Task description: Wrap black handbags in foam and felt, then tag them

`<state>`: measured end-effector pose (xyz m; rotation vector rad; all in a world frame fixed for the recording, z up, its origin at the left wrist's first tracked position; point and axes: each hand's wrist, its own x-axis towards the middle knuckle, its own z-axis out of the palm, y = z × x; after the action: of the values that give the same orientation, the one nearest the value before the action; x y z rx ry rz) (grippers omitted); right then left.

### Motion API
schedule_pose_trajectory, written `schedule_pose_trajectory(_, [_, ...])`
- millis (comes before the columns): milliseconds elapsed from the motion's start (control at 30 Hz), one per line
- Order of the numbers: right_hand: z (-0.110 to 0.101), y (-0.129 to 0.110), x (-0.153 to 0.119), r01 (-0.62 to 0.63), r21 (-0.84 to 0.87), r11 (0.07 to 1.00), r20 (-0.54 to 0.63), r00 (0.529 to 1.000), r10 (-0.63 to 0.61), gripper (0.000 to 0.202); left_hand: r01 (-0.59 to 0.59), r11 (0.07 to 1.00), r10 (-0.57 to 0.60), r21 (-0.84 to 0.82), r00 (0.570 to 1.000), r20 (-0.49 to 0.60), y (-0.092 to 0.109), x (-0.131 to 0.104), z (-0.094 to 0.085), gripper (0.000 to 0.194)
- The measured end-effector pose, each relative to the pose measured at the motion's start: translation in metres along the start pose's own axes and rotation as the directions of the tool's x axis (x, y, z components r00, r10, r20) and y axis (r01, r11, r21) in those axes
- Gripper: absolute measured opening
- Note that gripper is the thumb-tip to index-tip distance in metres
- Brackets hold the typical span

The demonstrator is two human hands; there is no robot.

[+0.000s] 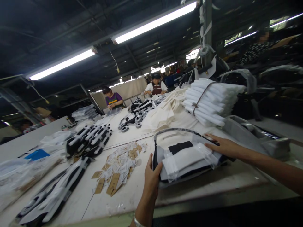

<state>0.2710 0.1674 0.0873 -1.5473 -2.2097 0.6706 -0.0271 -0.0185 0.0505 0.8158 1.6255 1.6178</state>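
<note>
A black bag wrapped in white and clear packing material (187, 157) lies at the table's front edge, its thin handle arching toward the back. My left hand (151, 176) grips the bag's left side, with the thumb on top of the wrapping. On the opposite side my right hand (219, 146) holds the bag's right edge, thumb and fingers around it. A dark strip (180, 147) shows on the bag between the white layers. Left of the bag, a loose pile of white and brown paper tags (120, 167) is spread on the table.
Wrapped black straps (56, 192) and more black-and-white pieces (88, 140) lie at left, near a blue item (37, 154). A tied stack of white foam (210, 99) stands behind the bag. Two people (113, 99) (155, 86) sit across the table. White sheets (163, 113) cover its middle.
</note>
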Motion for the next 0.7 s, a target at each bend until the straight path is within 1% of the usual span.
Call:
schedule_pose_trajectory(67, [-0.003,-0.008,0.000,-0.012,0.215,0.977,-0.023,1.000,0.018,0.071,-0.133,0.991,0.132,-0.006,0.989,-0.067,0.017,-0.010,-0.006,0.080])
schedule_pose_trajectory(133, [-0.006,-0.017,0.001,0.039,0.452,0.891,-0.074,0.997,-0.006,0.069,-0.258,0.965,0.261,0.041,0.955,-0.138,0.031,-0.021,-0.014,0.079])
schedule_pose_trajectory(167, [-0.007,-0.021,0.003,0.075,0.516,0.853,-0.110,0.994,-0.021,0.067,-0.292,0.953,0.301,0.080,0.942,-0.150,0.036,-0.026,-0.018,0.079])
schedule_pose_trajectory(200, [-0.008,-0.024,0.005,0.108,0.521,0.847,-0.145,0.989,-0.037,0.065,-0.313,0.943,0.327,0.112,0.935,-0.140,0.040,-0.030,-0.023,0.080])
schedule_pose_trajectory(233, [-0.008,-0.026,0.007,0.128,0.484,0.866,-0.178,0.983,-0.046,0.063,-0.330,0.935,0.343,0.129,0.933,-0.106,0.042,-0.033,-0.027,0.080])
schedule_pose_trajectory(300, [-0.007,-0.029,0.012,0.147,0.336,0.930,-0.269,0.962,-0.055,0.058,-0.362,0.927,0.365,0.101,0.931,-0.009,0.047,-0.034,-0.034,0.082])
schedule_pose_trajectory(367, [-0.005,-0.034,0.016,0.196,0.221,0.955,-0.374,0.922,-0.102,0.055,-0.397,0.917,0.395,0.042,0.918,0.042,0.055,-0.028,-0.038,0.081])
schedule_pose_trajectory(433, [-0.003,-0.043,0.019,0.287,0.217,0.933,-0.431,0.886,-0.172,0.057,-0.434,0.901,0.433,0.009,0.901,0.039,0.072,-0.016,-0.038,0.075])
schedule_pose_trajectory(500, [0.000,-0.055,0.023,0.367,0.259,0.893,-0.424,0.874,-0.236,0.063,-0.462,0.887,0.461,-0.001,0.886,0.048,0.094,-0.002,-0.033,0.071])
schedule_pose_trajectory(533, [0.002,-0.061,0.025,0.387,0.283,0.878,-0.398,0.880,-0.260,0.067,-0.459,0.888,0.458,0.006,0.887,0.058,0.106,0.005,-0.030,0.071])
schedule_pose_trajectory(600, [0.007,-0.070,0.031,0.376,0.325,0.868,-0.325,0.906,-0.271,0.072,-0.424,0.904,0.421,0.050,0.905,0.060,0.124,0.013,-0.021,0.068])
schedule_pose_trajectory(667, [0.013,-0.072,0.034,0.350,0.337,0.874,-0.277,0.924,-0.264,0.070,-0.397,0.909,0.393,0.129,0.918,0.056,0.133,0.015,-0.014,0.061])
schedule_pose_trajectory(700, [0.016,-0.070,0.035,0.351,0.327,0.878,-0.275,0.924,-0.267,0.066,-0.398,0.902,0.395,0.168,0.917,0.051,0.132,0.013,-0.012,0.057])
